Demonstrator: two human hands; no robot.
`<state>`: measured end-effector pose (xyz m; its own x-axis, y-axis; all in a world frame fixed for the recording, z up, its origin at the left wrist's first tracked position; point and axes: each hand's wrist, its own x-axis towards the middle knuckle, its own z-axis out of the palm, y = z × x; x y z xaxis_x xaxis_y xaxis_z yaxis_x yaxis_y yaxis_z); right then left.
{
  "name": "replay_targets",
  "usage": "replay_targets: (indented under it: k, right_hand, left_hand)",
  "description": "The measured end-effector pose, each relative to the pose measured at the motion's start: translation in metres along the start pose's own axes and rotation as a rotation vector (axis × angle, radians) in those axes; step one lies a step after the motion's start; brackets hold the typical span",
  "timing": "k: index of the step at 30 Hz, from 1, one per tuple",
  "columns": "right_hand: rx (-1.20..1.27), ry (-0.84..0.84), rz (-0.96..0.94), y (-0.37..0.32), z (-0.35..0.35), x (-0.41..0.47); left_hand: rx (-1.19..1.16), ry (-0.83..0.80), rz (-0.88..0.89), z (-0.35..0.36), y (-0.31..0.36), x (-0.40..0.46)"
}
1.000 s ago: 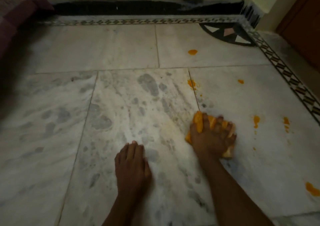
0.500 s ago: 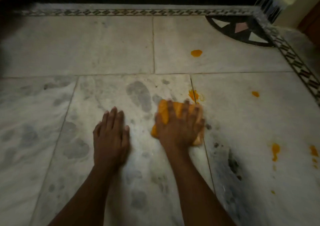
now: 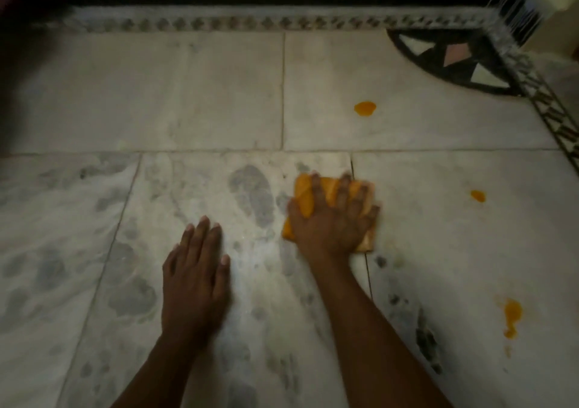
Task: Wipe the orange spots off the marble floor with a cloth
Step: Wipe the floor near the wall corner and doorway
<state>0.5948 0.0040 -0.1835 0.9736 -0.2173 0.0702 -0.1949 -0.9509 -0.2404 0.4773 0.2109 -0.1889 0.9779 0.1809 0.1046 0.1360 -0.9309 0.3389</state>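
Orange cloth (image 3: 332, 211) is lying folded on the marble floor (image 3: 203, 100), straddling a tile joint just below where four slabs meet. My right hand (image 3: 333, 219) is pressing down flat on it, fingers spread and fairly straight across the top, thumb lying along the cloth's left edge; not gripping it. My left hand (image 3: 195, 277) is resting palm-down on the bare floor, just left of the cloth and apart from it, fingers straight and together. Orange spots are sitting on the floor: one (image 3: 364, 107) on the far slab above the cloth, a small one (image 3: 477, 195) well to the right, a drippy one (image 3: 512, 316) near right. Patterned border strip (image 3: 250, 23) is running along the far edge, with a dark fan inlay (image 3: 454, 59) in the corner.
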Motion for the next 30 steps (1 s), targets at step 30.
replay_targets:
  k: [30]
  right_hand:
    - [0.011, -0.047, -0.235, -0.092, 0.020, 0.053]
  left_hand:
    - [-0.013, -0.015, -0.041, 0.000, -0.001, 0.007]
